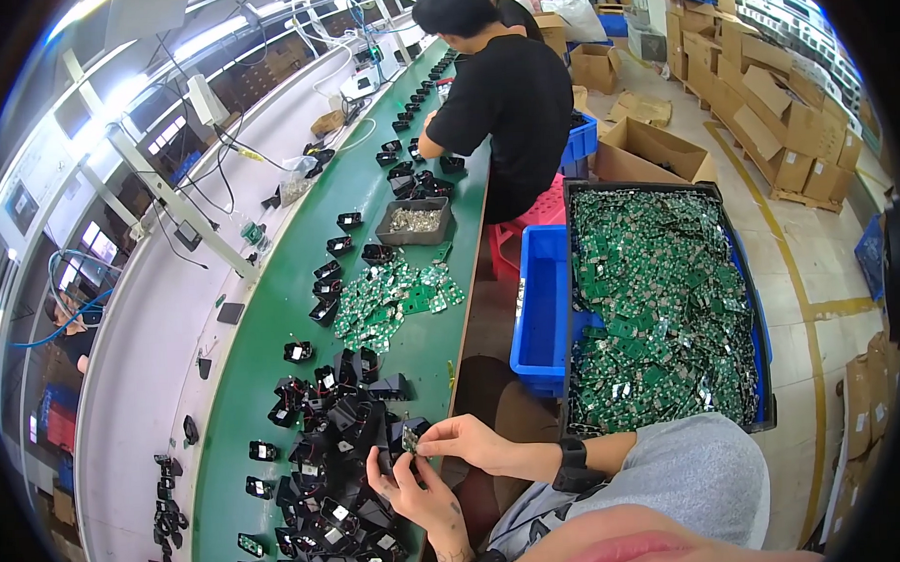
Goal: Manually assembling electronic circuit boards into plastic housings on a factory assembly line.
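Observation:
Over the near edge of the green bench, my two hands meet at a black plastic housing (386,463). My left hand (423,498) is closed around it, fingers curled up along its sides. From the right, my right hand (466,447) pinches a small green circuit board (409,438) at the housing's upper end. Whether the board sits inside the housing or just against it, I cannot tell. Right beside my hands is a big heap of black housings (323,484) with thin wires. Several housings with boards in them (249,546) stand in a row left of the heap.
Loose green boards (381,303) lie farther up the bench, before a grey tray (413,223) of small metal parts. A black tray (659,303) heaped with boards stands at right, beside a blue bin (540,308). A co-worker in black (513,110) sits ahead at the bench.

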A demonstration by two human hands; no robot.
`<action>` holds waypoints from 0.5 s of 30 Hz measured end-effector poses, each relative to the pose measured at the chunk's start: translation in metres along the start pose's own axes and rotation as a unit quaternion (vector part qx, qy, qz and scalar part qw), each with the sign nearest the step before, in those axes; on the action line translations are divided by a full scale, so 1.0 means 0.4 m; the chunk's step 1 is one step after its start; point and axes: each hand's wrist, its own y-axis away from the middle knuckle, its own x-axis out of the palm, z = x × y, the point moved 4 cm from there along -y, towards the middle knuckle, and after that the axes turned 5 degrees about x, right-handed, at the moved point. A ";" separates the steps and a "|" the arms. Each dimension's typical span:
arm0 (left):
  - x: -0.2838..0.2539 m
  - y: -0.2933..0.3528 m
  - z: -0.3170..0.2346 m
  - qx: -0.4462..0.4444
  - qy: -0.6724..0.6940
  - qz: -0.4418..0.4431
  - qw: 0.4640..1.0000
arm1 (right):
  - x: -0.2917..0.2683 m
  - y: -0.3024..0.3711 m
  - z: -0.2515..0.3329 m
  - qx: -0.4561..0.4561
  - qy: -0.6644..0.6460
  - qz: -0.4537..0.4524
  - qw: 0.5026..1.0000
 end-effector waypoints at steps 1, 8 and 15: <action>0.001 0.002 0.004 -0.006 -0.002 -0.001 1.000 | -0.001 -0.001 -0.003 0.007 -0.012 0.007 1.000; -0.008 0.001 0.013 -0.066 0.025 0.019 0.997 | -0.004 -0.009 -0.010 0.056 -0.056 0.045 0.996; -0.006 0.007 0.017 -0.041 0.019 0.018 0.999 | -0.003 -0.008 -0.012 0.049 -0.055 0.034 0.997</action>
